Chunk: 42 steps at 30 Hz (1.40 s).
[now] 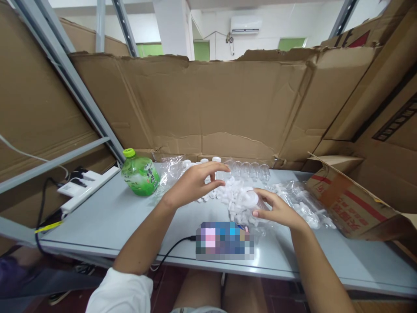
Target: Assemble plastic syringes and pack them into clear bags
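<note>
My right hand point(278, 209) is wrapped around a clear plastic bottle point(259, 203), tilted so that its white top points left. Thumb and fingers grip the ribbed body from the right. My left hand point(195, 180) hovers to the left with its thumb and fingers apart and nothing visible between them. Beneath and between the hands lies a heap of small white plastic parts point(233, 198); I cannot make out their exact kind. Several bottles with white caps point(216, 160) stand behind my left hand. Further right, a row of clear ribbed bottles point(249, 169) lines the back.
A green drink bottle point(140, 176) stands at the left, near a power strip point(91, 189). A blurred-out device point(224, 241) with a cable lies at the front edge. Clear bags of white parts point(304, 204) and an open cardboard box point(355, 204) occupy the right. Cardboard walls point(221, 104) enclose the table.
</note>
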{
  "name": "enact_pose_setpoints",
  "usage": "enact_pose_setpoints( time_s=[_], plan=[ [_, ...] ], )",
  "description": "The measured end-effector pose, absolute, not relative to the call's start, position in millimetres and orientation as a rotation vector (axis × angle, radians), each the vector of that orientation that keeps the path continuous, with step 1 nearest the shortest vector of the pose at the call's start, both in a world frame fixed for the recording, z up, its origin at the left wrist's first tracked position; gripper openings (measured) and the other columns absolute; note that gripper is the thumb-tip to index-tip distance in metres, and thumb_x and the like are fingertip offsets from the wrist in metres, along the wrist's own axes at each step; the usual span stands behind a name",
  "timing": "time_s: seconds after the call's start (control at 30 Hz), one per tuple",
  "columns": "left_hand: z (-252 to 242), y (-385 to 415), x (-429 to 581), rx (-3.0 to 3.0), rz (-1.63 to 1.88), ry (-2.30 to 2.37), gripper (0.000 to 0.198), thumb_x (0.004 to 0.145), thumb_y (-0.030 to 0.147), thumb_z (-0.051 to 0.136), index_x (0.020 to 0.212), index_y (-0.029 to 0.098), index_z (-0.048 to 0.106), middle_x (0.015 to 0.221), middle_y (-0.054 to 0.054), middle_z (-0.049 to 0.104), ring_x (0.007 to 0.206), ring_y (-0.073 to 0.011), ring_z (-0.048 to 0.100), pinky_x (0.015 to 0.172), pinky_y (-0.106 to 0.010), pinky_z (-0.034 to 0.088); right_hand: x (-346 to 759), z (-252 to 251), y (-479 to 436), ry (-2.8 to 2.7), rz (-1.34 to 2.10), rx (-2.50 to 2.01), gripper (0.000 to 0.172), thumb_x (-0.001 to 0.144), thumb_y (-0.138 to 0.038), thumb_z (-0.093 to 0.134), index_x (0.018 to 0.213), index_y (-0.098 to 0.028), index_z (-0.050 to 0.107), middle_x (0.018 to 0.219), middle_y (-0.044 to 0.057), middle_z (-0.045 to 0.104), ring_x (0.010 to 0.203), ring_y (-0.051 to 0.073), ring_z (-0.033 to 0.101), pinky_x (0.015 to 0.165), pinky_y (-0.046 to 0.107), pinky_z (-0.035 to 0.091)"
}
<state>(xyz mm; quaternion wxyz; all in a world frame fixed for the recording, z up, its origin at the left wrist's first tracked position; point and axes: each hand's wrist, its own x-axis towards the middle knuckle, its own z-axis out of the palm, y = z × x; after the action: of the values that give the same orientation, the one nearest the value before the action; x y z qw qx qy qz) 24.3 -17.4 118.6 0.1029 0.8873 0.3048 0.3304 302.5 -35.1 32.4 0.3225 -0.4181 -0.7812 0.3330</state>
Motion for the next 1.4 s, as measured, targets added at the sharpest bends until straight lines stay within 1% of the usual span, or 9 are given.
enact_pose_setpoints(
  time_s=[0.23,0.3,0.47,0.57,0.73,0.87,1.0,1.3,1.4],
  plan=[
    [96.8,-7.8,24.4,2.404,1.620,1.218,0.013,0.085,0.029,0.053,0.092,0.019,0.059,0.091,-0.002,0.062,0.063,-0.0091,0.049,0.065,-0.024,0.042,302.5,31.6,-33.7,-1.912,0.849,-1.106,0.052,0.071,-0.040,0.069,0.118,-0.023,0.055,0.121,0.008,0.058,0.112,0.028,0.053,0.094,0.040,0.042],
    [81.8,-0.4,25.1,2.372,1.484,1.304,0.014,0.086,0.028,0.050,0.092,0.019,0.059,0.090,-0.002,0.062,0.064,-0.0101,0.051,0.066,-0.024,0.042,302.7,29.3,-32.1,-1.823,0.849,-1.083,0.052,0.071,-0.039,0.070,0.118,-0.024,0.054,0.123,0.008,0.057,0.115,0.028,0.051,0.097,0.040,0.040],
    [37.1,13.0,37.4,2.527,0.617,1.097,0.025,0.083,0.030,0.054,0.106,0.023,0.059,0.107,-0.003,0.062,0.087,-0.0160,0.059,0.081,-0.029,0.045,300.9,25.7,-27.8,-1.618,0.861,-1.028,0.054,0.069,-0.041,0.071,0.117,-0.024,0.054,0.127,0.008,0.055,0.118,0.027,0.050,0.101,0.041,0.037],
    [22.0,12.1,49.7,2.612,0.372,0.993,0.033,0.080,0.033,0.058,0.112,0.024,0.057,0.115,-0.004,0.059,0.105,-0.0207,0.055,0.088,-0.031,0.043,300.1,25.8,-25.5,-1.548,0.872,-1.028,0.054,0.067,-0.043,0.072,0.115,-0.023,0.055,0.126,0.008,0.057,0.118,0.027,0.051,0.101,0.042,0.037],
    [18.0,8.2,63.1,2.657,0.083,1.032,0.049,0.072,0.041,0.065,0.118,0.027,0.053,0.117,-0.005,0.054,0.110,-0.0254,0.052,0.083,-0.031,0.044,300.9,26.3,-23.8,-1.487,0.896,-1.035,0.052,0.067,-0.044,0.071,0.113,-0.023,0.057,0.123,0.007,0.059,0.117,0.027,0.050,0.101,0.042,0.037],
    [15.2,10.3,63.7,2.642,0.035,1.071,0.042,0.076,0.034,0.061,0.117,0.027,0.053,0.113,-0.005,0.052,0.100,-0.0227,0.056,0.079,-0.028,0.044,300.8,27.7,-25.0,-1.479,0.913,-1.025,0.049,0.069,-0.042,0.070,0.112,-0.023,0.057,0.121,0.007,0.059,0.115,0.027,0.052,0.098,0.041,0.039],
    [10.4,13.4,60.2,2.606,0.001,1.112,0.039,0.076,0.037,0.060,0.113,0.025,0.053,0.109,-0.005,0.051,0.087,-0.0204,0.058,0.075,-0.028,0.044,300.0,28.7,-25.8,-1.491,0.925,-1.003,0.044,0.071,-0.039,0.070,0.110,-0.024,0.058,0.118,0.006,0.060,0.113,0.025,0.052,0.097,0.039,0.039],
    [-1.7,16.0,51.2,2.578,0.161,1.039,0.018,0.079,0.025,0.055,0.097,0.023,0.059,0.098,-0.004,0.054,0.090,-0.0194,0.056,0.078,-0.027,0.042,298.8,29.2,-25.5,-1.532,0.907,-1.038,0.045,0.071,-0.044,0.068,0.110,-0.022,0.057,0.119,0.007,0.059,0.113,0.026,0.053,0.095,0.039,0.041],
    [4.7,14.4,41.8,2.492,0.311,0.960,0.015,0.079,0.025,0.056,0.092,0.021,0.059,0.091,-0.003,0.055,0.082,-0.0164,0.055,0.075,-0.027,0.043,298.5,31.5,-26.6,-1.534,0.899,-1.058,0.045,0.071,-0.045,0.068,0.108,-0.022,0.058,0.116,0.007,0.061,0.111,0.026,0.054,0.094,0.039,0.042]
  ],
)
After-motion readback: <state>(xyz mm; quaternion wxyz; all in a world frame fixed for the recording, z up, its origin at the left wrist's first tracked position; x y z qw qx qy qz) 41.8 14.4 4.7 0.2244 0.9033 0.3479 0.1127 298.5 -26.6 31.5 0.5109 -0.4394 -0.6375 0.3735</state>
